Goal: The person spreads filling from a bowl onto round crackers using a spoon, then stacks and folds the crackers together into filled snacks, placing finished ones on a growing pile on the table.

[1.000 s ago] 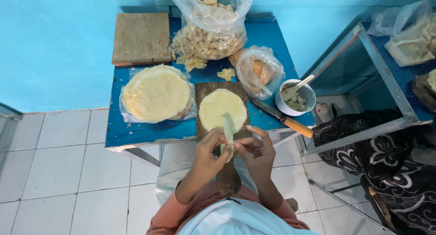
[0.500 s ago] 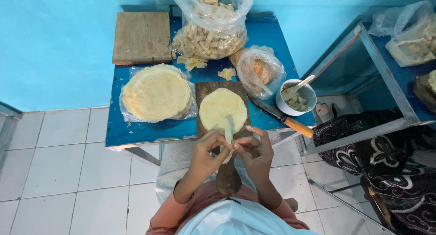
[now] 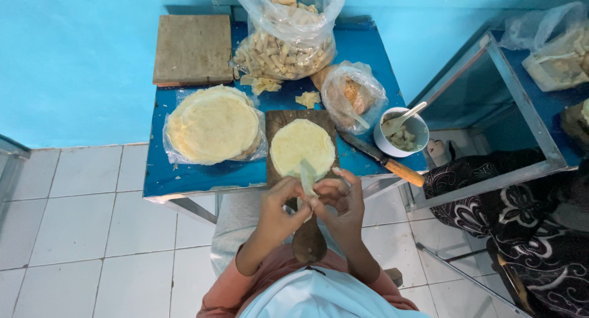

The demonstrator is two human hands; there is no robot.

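Fingers of my left hand (image 3: 279, 210) and my right hand (image 3: 339, 202) were pinched together on a narrow pale strip of wrapper (image 3: 306, 178), which stood upright between them just above the near end of the wooden board (image 3: 308, 235). Compared with a second earlier, my hands had drawn a little closer to each other and lower over the board's handle, while the strip kept much the same upright pose; I judged that the folding or rolling of it was in progress rather than done. Both hands were clenched on that strip, neither holding anything else. Just beyond my knuckles a round pale wrapper sheet (image 3: 302, 147) lay flat on the board, unmoved. To its left a stack of similar round sheets (image 3: 213, 124) sat on clear plastic on the blue table (image 3: 184, 177). To the right lay a knife (image 3: 385, 161) with a wooden handle, and past it a white bowl (image 3: 412, 125) holding pale chunks of filling and a spoon. A small clear bag (image 3: 353, 96) behind the board held something brownish I could not make out. Farthest back, a big clear bag (image 3: 285, 45) was heaped with pale rolled pieces, beside a square wooden block (image 3: 193, 48).
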